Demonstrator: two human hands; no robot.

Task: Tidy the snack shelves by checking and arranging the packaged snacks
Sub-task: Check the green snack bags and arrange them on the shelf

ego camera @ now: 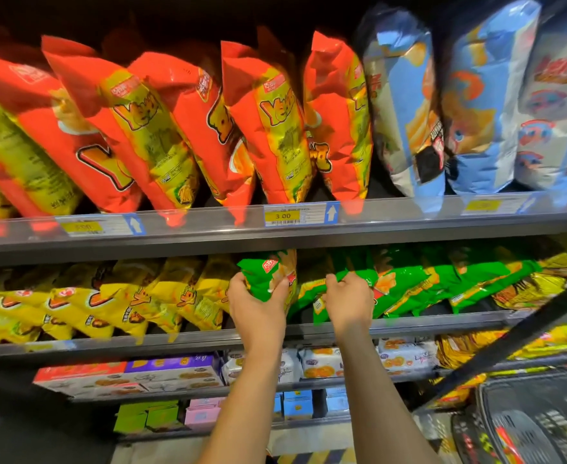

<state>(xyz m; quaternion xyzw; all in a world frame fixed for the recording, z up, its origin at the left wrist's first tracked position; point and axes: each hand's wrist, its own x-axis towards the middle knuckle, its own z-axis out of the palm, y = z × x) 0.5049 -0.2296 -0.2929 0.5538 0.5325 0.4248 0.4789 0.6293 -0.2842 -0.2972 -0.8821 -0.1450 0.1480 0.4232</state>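
Grip of the left hand point(258, 306) holds a green snack bag point(261, 275) at the second shelf point(442, 321), right hand point(349, 304) clutches neighbouring green bags point(406, 283); tidying seems midway, red bags point(171, 128) above leaning untidily.

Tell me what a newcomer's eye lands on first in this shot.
The leaning row of red snack bags on the top shelf grabs the eye first, with pale blue bags to their right. On the shelf below, the left hand grips a green bag and the right hand grips the next green bag, beside yellow bags.
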